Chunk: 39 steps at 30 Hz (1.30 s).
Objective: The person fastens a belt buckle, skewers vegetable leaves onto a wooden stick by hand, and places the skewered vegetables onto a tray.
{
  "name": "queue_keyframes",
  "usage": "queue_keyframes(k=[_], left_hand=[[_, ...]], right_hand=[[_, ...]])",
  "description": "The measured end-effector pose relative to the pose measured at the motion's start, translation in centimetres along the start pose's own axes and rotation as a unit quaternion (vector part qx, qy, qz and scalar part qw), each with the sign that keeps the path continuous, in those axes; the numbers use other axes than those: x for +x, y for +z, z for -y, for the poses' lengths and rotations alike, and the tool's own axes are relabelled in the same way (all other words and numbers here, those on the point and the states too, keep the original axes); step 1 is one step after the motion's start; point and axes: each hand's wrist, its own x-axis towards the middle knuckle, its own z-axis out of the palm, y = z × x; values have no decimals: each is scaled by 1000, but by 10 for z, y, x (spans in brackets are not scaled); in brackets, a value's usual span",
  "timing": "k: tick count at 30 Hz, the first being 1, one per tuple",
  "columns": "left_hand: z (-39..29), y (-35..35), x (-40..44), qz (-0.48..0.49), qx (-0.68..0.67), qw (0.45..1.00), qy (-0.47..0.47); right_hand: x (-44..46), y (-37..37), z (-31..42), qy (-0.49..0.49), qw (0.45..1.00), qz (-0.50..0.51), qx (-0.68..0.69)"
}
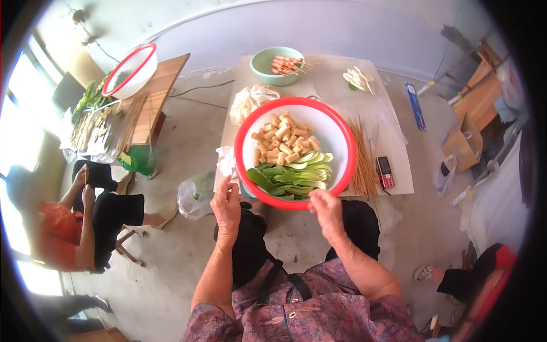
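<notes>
A white basin with a red rim (351,149) stands at the table's near edge. Inside it, short tan cylindrical pieces (282,137) lie behind green leafy vegetables (290,178). My left hand (227,206) is raised just outside the rim at the lower left, fingers apart, nothing seen in it. At the rim's lower right is my right hand (326,208), its fingers bent together; whatever they hold, if anything, is too small to make out. Thin wooden sticks (363,162) lie right of the basin, beside a red and black phone (386,172).
Behind the basin are a green bowl (263,75) of skewered pieces, a plastic bag (250,102) and pale strips (359,78). A seated person (68,228) is at the left, near a wooden table (149,108). Another person (484,279) is at the lower right.
</notes>
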Motion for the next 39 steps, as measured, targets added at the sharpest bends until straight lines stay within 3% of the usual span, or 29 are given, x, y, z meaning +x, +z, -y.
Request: queue_keyframes(k=[1,2,5,7,10,12,14,16,18,22,25,28,33,35,39], left_hand=[[4,-3,-5,-26,-1,999,46],[11,-6,-12,-24,-7,998,49],[9,-14,-33,5,-13,998,54],[14,-13,-40,-17,-41,997,69],[12,-12,-47,-40,-53,995,74],[-1,-13,-48,-78,-23,992,92],[-5,-13,-51,-65,28,986,151],[4,-14,-56,-60,86,963,247],[-5,-20,-65,-32,115,960,252],[-4,-20,-64,-58,94,968,226],[1,-19,-57,-71,93,960,255],[5,-15,-50,-52,139,967,209],[15,-11,-42,-51,136,966,212],[15,-13,-38,-49,139,967,210],[17,-15,-37,-59,147,967,199]], right_hand=[[-11,4,-9,-3,998,19,-67],[-19,7,-13,-137,984,14,-115],[-31,9,-9,-157,970,54,-177],[-34,12,-14,-44,976,84,-197],[-25,13,-56,-105,955,120,-248],[-29,13,-60,-69,955,143,-250],[-32,16,-67,-157,928,175,-290],[-41,16,-56,-144,919,224,-290],[-58,18,-28,-104,904,263,-322],[-79,5,-18,-183,857,361,-318],[-93,-7,12,-163,865,370,-298],[-109,-21,21,-121,875,379,-276],[-122,-31,-5,-45,884,397,-244],[-126,-36,-22,-71,863,394,-309],[-135,-36,-16,-75,872,334,-349]])
